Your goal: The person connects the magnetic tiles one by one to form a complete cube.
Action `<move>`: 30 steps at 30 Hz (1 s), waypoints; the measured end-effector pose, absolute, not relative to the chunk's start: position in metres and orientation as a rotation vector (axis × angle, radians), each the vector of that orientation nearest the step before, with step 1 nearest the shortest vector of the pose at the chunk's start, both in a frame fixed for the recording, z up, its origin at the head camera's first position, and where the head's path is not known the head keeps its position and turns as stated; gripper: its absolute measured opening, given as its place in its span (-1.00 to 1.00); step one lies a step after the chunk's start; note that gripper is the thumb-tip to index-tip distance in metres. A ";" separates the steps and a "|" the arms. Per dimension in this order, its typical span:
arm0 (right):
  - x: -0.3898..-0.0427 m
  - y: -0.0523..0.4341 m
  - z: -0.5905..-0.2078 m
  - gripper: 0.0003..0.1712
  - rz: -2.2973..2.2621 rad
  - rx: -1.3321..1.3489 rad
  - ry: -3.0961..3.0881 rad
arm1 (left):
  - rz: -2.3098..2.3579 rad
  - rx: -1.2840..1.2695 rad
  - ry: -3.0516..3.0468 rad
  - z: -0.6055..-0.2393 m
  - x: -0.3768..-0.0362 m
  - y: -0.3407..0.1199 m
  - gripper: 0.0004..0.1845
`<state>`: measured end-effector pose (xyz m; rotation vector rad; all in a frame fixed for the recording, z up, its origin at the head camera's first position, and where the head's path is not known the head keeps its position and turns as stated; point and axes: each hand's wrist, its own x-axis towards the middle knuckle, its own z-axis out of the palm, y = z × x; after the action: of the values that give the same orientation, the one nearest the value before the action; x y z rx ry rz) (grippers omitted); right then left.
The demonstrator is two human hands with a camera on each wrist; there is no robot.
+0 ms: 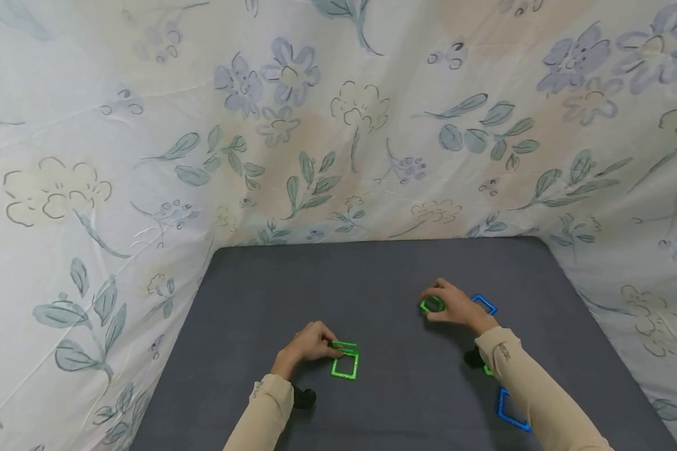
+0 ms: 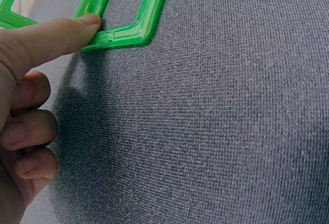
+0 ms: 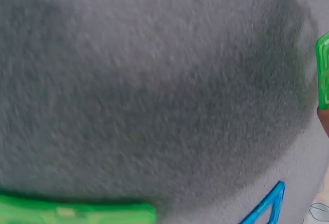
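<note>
Here, a person in beige sleeves works with both hands over a dark grey worktop backed and flanked by a flower-printed cloth.

The left hand rests at the near left of the worktop, against a green square frame that lies flat on the fabric. A second green frame lies touching the square's far edge, right at the fingertips. In the left wrist view the thumb is stretched out with its tip pressing the outer edge of the green square frame, while the other fingers are curled toward the palm and hold nothing.

The right hand sits farther back and to the right, its fingers curled around a small green piece that it grips just above the worktop. The right wrist view is blurred; it shows only an edge of that green piece at the right margin.

A blue frame lies flat just beyond the right hand, partly hidden by it. Another blue frame lies at the near right, beside the right sleeve, and a sliver of a green tile shows under the right wrist.
</note>
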<state>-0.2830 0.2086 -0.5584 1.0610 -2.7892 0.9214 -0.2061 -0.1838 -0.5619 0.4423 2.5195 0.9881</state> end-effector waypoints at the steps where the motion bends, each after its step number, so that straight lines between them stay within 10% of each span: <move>1: -0.282 0.208 -0.559 -0.65 0.935 1.056 -2.767 | 0.992 0.449 2.521 -0.562 -0.206 -0.184 -0.96; 30: -0.215 0.113 -0.557 -0.58 1.282 1.304 -2.357 | 1.018 0.467 2.543 -0.568 -0.205 -0.184 -0.95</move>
<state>-0.2147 0.1132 -0.5568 1.3043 -2.3571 1.2818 -0.2053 -0.1840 -0.5677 0.4674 2.5429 1.0184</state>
